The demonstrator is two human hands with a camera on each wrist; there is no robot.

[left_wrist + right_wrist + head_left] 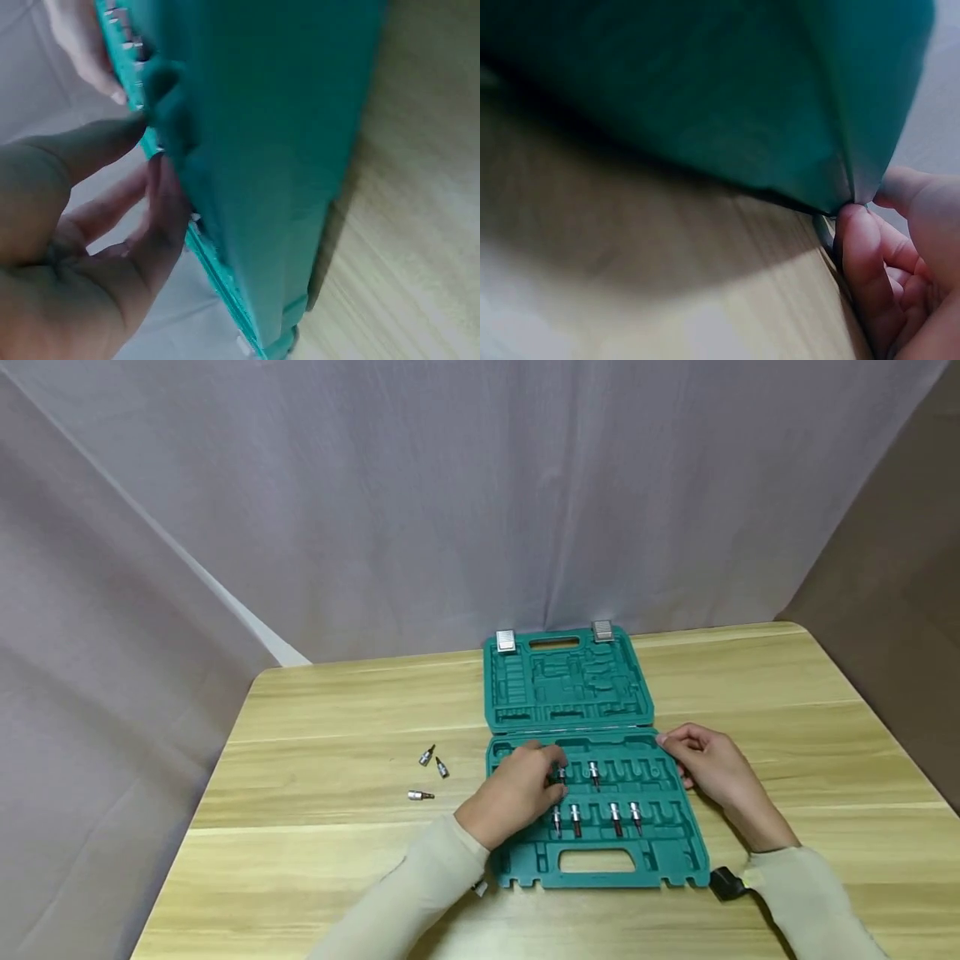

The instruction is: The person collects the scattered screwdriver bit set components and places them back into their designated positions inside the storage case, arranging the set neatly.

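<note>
An open teal tool case lies on the wooden table, its lid folded back flat. Several small driver bits stand in the near tray's slots. My left hand reaches over the tray's left part, and its fingertips pinch a bit at a slot in the upper row. In the left wrist view the left hand's thumb and fingers curl against the case. My right hand grips the tray's far right corner; in the right wrist view its fingertips touch the case edge.
Three loose bits lie on the table left of the case. A grey curtain hangs behind the table. A black wrist strap sits at my right sleeve.
</note>
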